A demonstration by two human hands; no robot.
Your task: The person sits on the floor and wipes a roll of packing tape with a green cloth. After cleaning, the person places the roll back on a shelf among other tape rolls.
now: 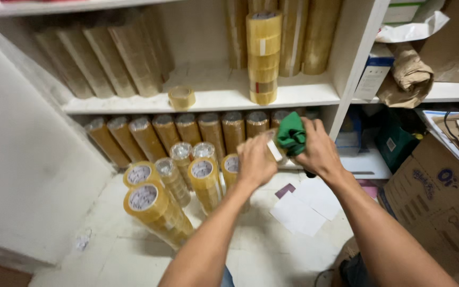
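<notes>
The location is a storeroom or stock area for packing supplies. White shelves [213,98] hold long sleeves of brown packing tape [110,58], with further tape stacks [158,207] standing on the tiled floor [272,250]. To the right, cardboard boxes [442,212], crumpled brown paper [407,74] and loose sheets of paper [306,204] indicate storage and packing use rather than a living space.
</notes>
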